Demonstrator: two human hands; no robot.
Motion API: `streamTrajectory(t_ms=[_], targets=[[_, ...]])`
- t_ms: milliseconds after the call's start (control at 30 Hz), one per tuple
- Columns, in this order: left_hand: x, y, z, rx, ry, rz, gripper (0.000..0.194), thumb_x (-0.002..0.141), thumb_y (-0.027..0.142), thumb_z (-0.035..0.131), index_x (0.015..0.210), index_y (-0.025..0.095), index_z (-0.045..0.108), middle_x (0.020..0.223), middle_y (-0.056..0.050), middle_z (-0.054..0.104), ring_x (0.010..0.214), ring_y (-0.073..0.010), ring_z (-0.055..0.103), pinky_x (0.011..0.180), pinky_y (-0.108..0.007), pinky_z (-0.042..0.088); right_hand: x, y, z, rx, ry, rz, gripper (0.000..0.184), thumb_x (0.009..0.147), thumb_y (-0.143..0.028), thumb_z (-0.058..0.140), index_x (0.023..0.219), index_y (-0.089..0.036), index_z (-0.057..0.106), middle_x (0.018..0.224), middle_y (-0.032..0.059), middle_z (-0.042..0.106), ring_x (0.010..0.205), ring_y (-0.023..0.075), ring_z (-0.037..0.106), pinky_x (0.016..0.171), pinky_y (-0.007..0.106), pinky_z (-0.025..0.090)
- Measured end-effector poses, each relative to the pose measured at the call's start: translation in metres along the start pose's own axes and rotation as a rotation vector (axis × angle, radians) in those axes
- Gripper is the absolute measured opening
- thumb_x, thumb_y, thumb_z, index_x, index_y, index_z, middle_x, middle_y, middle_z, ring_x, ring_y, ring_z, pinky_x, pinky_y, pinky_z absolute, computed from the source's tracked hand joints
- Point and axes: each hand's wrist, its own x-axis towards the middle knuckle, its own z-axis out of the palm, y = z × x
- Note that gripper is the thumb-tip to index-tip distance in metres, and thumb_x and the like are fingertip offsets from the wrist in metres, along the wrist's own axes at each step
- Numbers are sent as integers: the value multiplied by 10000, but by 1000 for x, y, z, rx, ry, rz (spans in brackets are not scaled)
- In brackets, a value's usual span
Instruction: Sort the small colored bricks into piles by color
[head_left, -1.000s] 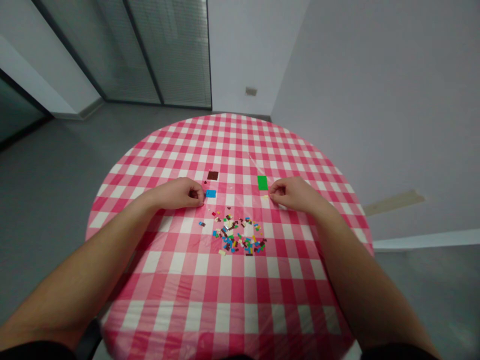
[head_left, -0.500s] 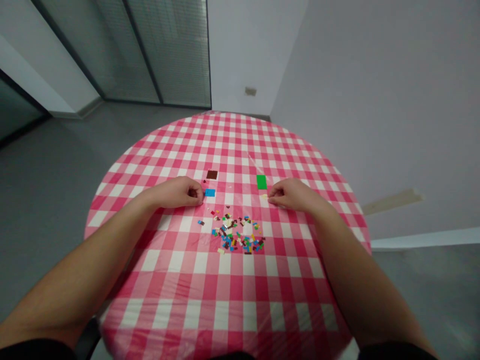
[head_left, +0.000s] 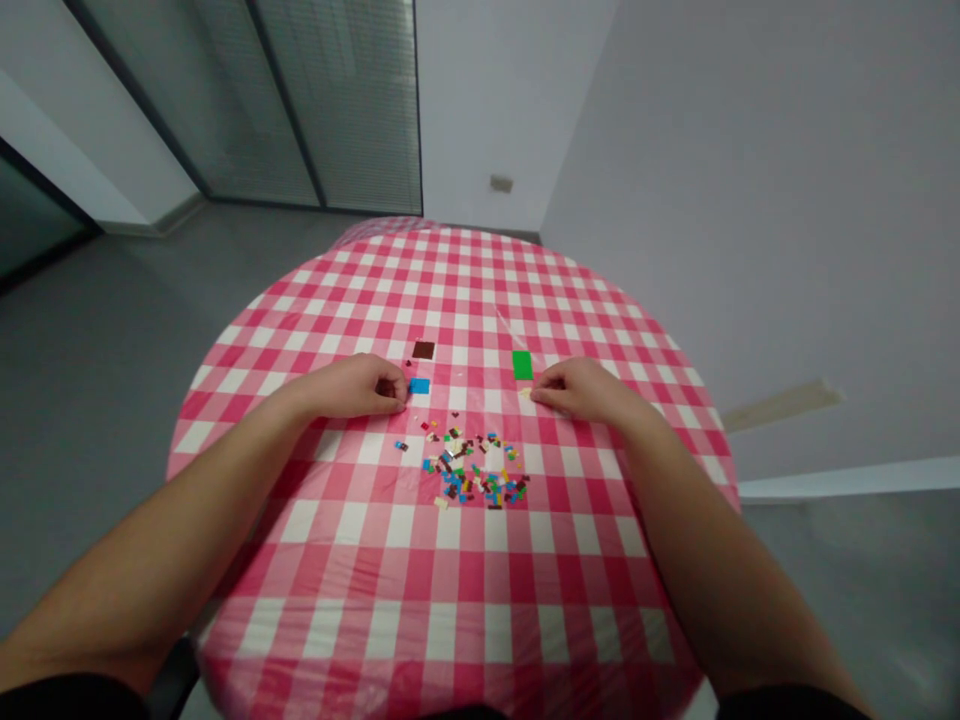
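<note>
My left hand (head_left: 365, 384) rests on the tablecloth with its fingers curled and closed, right beside the left edge of a blue square plate (head_left: 420, 386). Whatever its fingers may hold is hidden. Across from it, my right hand (head_left: 571, 387) has thumb and fingertips pressed together on the edge of a small cream toy-brick piece (head_left: 526, 393). Just beyond that piece lies a green rectangular plate (head_left: 523, 365). A dark brown plate (head_left: 424, 350) lies behind the blue one, with a tiny brown piece (head_left: 409, 363) near it.
Many loose small bricks (head_left: 469, 478) in several colours are scattered between my hands and nearer to me. A blue and dark piece (head_left: 401, 446) lies apart on their left. The round table wears a red-and-white checked cloth (head_left: 465, 575). A wall (head_left: 787, 250) stands at the right.
My right hand and the cream piece have shifted slightly left, under the green plate. My left hand stays almost in place. At the table's far left edge, more of the cloth shows.
</note>
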Motion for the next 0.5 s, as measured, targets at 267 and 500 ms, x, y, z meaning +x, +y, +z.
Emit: streamTrajectory(t_ms=[267, 500], targets=[[-3, 13, 7, -1, -15, 111, 279, 813, 370, 672, 979, 168, 767, 736, -26, 688, 621, -137, 584, 589, -248, 399, 2, 6, 3, 40, 21, 52, 253, 898, -365, 600, 789, -185, 740, 746, 64, 742, 638, 168, 625, 587, 298, 410], [5, 15, 16, 84, -6, 272, 175, 847, 198, 597, 863, 182, 770, 837, -27, 751, 733, -135, 664, 691, -233, 446, 2, 5, 4, 52, 53, 40, 253, 902, -368, 607, 776, -188, 732, 746, 63, 736, 634, 162, 617, 586, 297, 406]])
